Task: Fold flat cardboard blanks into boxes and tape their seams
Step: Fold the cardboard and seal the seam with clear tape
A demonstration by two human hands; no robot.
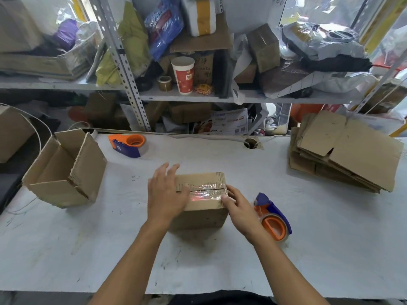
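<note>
An open box (66, 170) stands at the desk's (132, 249) left edge, a spare dispenser (128, 145) behind it. At centre sits the taped box (201, 200); the left hand (166, 192) lies flat on its top, grip open, fingers straight, while the right hand (239, 206) presses the tape (206, 190) end down at the right edge with straight fingers. Seam-smoothing looks to be in hand. A second dispenser (273, 219) lies beside that hand, blanks (345, 150) stacked far right. Next probably calls for setting this box aside and taking a blank

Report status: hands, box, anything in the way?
Left hand flat on taped box, right hand pressing tape at its right edge. Seam taped. Tape dispenser rests right behind right hand; nothing blocking.
</note>
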